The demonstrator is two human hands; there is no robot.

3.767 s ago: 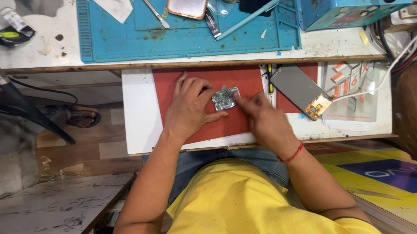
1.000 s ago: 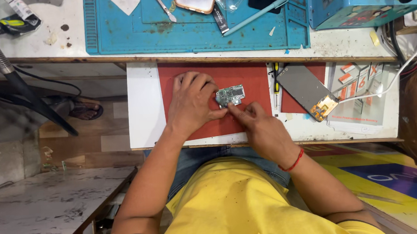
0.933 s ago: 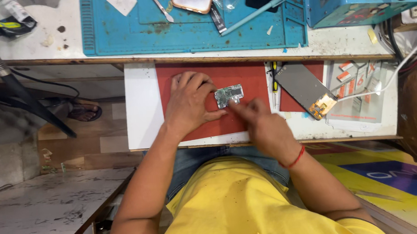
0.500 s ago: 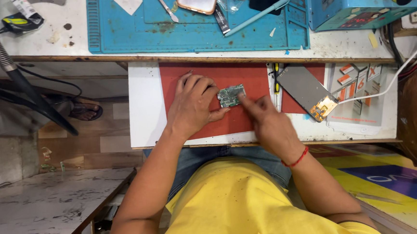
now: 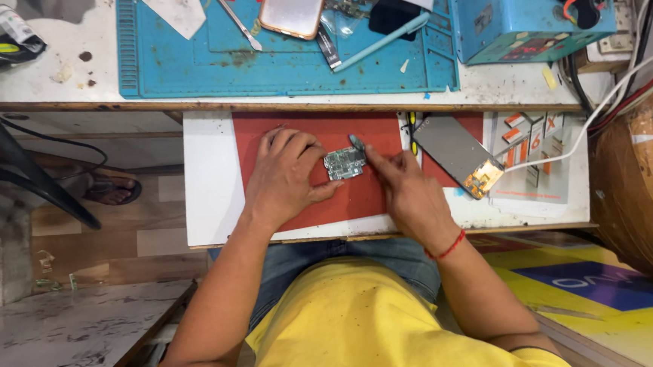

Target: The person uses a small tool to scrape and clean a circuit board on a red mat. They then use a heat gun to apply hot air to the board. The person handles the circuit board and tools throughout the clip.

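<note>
circuit board (image 5: 344, 163), long axis sideways, left hand (image 5: 285, 178) steadying

Parts on the small circuit board (image 5: 344, 163) too fine to tell, phone (image 5: 294, 6) cut off at top edge.

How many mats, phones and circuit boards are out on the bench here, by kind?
Blue mat: 1
Red mat: 1
Circuit board, between the left hand and right hand: 1
Phones: 2, a pink-edged phone and a grey phone
Total: 5
</note>
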